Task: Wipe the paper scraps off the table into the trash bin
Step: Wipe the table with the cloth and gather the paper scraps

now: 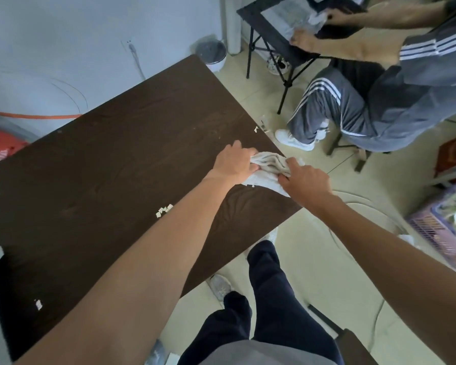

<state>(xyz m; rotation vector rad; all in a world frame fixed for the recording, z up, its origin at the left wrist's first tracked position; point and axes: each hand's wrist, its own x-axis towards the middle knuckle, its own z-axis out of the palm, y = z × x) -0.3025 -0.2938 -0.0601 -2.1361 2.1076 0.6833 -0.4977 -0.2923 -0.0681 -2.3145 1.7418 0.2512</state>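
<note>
Here, cloth (267,167) bunched between left hand (233,164), right hand (304,181).

A table (111,154) runs from the lower left toward the upper middle, with a wall behind it. At its right edge a cloth (267,167) lies bunched between the left hand (233,164) and the right hand (304,181), both touching it. Scraps (164,209) lie on the table left of the left forearm; another scrap (38,304) sits near the lower left end, and one (256,129) near the right edge behind the cloth. A bin (211,52) stands on the floor just beyond the table's far corner. Right of it stands a folding table (263,27), with a seated person (406,96) at it.
</note>
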